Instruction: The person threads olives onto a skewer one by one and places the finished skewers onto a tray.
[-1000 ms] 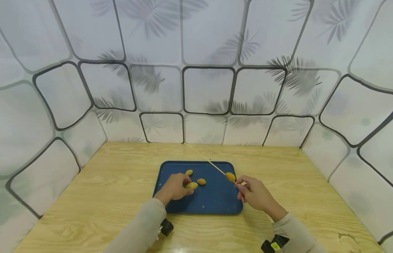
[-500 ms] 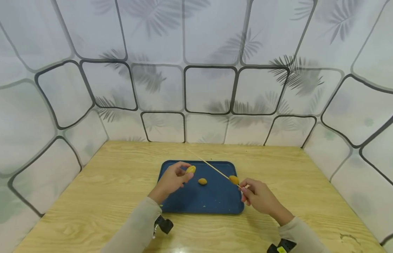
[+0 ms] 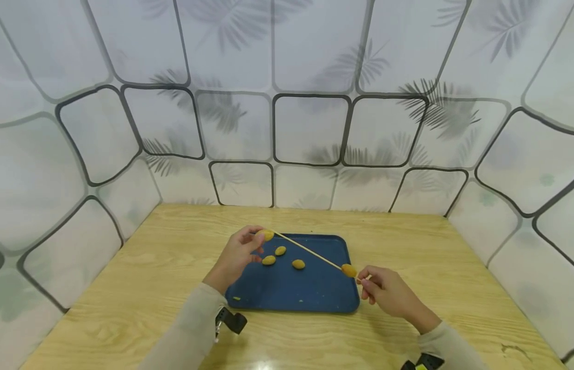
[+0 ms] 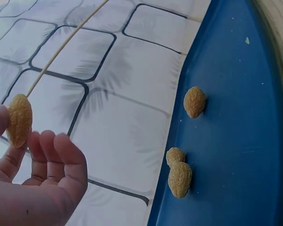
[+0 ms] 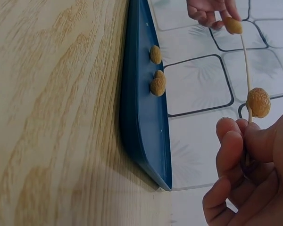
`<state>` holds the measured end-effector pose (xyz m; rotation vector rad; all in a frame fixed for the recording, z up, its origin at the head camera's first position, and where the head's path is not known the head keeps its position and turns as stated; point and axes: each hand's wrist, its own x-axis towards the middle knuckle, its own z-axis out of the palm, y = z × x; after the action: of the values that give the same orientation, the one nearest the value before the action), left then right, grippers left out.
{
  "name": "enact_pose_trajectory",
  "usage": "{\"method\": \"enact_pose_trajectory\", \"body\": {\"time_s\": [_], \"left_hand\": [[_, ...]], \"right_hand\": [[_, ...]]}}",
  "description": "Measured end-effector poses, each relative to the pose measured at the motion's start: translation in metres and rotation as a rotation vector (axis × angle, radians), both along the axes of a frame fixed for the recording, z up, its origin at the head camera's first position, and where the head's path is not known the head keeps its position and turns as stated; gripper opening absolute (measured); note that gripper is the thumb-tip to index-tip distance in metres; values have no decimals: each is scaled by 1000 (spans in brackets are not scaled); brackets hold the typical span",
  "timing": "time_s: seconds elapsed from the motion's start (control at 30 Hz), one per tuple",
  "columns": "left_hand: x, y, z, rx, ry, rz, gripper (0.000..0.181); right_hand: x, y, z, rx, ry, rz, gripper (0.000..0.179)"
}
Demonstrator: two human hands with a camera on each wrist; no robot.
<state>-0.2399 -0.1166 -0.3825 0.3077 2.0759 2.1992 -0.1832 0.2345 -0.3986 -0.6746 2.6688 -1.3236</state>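
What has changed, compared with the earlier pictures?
The left hand has carried its yellow piece up, left and away, to the far end of the stick. The right hand, still gripping the stick, shifted slightly right and nearer. A third loose piece now shows on the tray. Another piece stays on the stick; the tray is unmoved.

Fruits (image 5: 258, 102) wrinkled; skewer (image 3: 310, 252) wooden; tray (image 3: 291, 295) smooth, plastic-looking; tabletop (image 3: 129, 288) grained wood.

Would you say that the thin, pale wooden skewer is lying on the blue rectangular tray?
No, the right hand pinches the skewer near one end, holding it up off the tray.
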Motion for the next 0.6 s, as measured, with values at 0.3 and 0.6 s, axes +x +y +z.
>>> {"method": "enact_pose_trajectory", "body": {"time_s": [0.3,0.6], "left_hand": [[3,-9,6,199,-29,-57,24],[4,-7,8,244,-11,-56,13]], "right_hand": [[3,3,1,-5,36,24,11],[3,6,-6,22,26,21,10]]}}
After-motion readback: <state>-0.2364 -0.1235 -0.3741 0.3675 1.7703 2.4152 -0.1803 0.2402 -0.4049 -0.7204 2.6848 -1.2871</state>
